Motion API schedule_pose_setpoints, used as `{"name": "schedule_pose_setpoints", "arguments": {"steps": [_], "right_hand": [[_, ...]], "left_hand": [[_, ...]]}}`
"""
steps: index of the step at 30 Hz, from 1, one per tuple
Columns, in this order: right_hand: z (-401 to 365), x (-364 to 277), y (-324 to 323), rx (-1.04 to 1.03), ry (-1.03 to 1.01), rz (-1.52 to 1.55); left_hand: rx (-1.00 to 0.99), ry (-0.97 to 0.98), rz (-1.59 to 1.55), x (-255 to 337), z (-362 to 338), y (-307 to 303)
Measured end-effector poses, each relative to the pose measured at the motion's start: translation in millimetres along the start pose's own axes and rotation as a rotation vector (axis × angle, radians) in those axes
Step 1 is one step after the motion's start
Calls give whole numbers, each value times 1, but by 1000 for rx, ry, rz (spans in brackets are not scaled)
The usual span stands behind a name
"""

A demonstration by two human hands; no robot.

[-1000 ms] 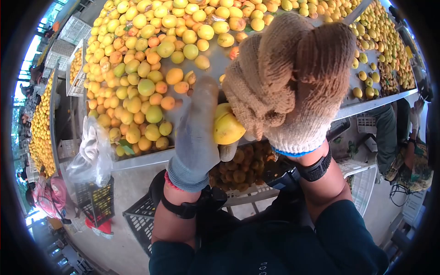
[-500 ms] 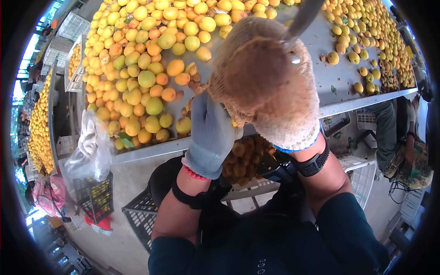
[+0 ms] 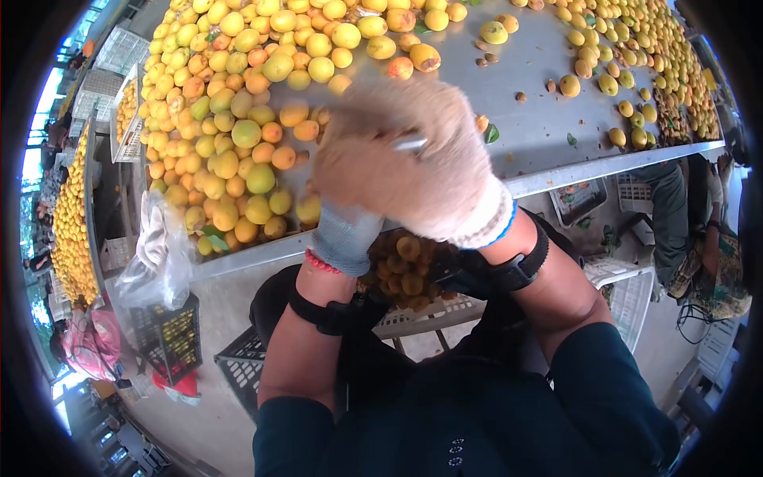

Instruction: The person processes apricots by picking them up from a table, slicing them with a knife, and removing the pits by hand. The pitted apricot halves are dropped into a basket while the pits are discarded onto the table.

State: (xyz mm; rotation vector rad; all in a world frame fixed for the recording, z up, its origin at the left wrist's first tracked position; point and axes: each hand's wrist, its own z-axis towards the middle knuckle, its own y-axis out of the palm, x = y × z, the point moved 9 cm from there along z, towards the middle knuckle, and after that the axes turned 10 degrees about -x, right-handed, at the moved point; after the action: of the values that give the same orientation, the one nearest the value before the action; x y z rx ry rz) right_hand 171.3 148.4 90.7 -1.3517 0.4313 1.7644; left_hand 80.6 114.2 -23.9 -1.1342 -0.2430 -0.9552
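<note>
My right hand (image 3: pixel 437 171), in a stained tan work glove with a white cuff, is closed around a knife. A short bright piece of the knife's metal (image 3: pixel 411 144) shows at the fist, and the rest is blurred by motion. Under and behind it sits my left hand (image 3: pixel 348 240) in a grey-blue glove; its fingers are hidden by the right glove. Both hands meet above the near edge of a metal table (image 3: pixel 540 135). Yellow and orange apricots (image 3: pixel 246 133) are heaped just beyond and left of them. Below the hands, more fruit (image 3: pixel 405 270) fills a container at my lap.
A plastic bag with a white glove (image 3: pixel 155 246) hangs at the table's left corner. Black crates (image 3: pixel 238 358) stand on the floor at left. Another fruit-laden table (image 3: pixel 71 222) is farther left. At right are a white crate (image 3: pixel 628 306) and a person's leg (image 3: pixel 669 219).
My right fist has come down and left over the left hand, which it now mostly covers. The blade no longer points up to the right. Fruit near the table's middle has come into view.
</note>
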Motion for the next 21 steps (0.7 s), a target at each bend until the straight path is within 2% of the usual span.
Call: {"name": "schedule_pose_setpoints", "arguments": {"steps": [1, 2, 4, 7, 9, 14, 21], "right_hand": [[-2, 4, -10, 59, 19, 198], [-5, 8, -19, 120, 16, 419], [-10, 10, -35, 203, -39, 756], [-14, 12, -45, 231, -99, 945], [-15, 12, -46, 227, -126, 994], [-10, 6, -43, 179, -185, 1037], [-3, -8, -34, 77, -290, 1063]], "left_hand": [[-34, -43, -28, 6, 10, -6], [-125, -189, -63, 9, 16, -8], [-233, -468, -608, 23, 31, -11], [-178, -555, -883, 32, 27, 2], [-216, -580, -916, 36, 28, 3], [-198, -356, -584, 36, 33, -11], [-125, -325, -373, 41, 26, -25]]}}
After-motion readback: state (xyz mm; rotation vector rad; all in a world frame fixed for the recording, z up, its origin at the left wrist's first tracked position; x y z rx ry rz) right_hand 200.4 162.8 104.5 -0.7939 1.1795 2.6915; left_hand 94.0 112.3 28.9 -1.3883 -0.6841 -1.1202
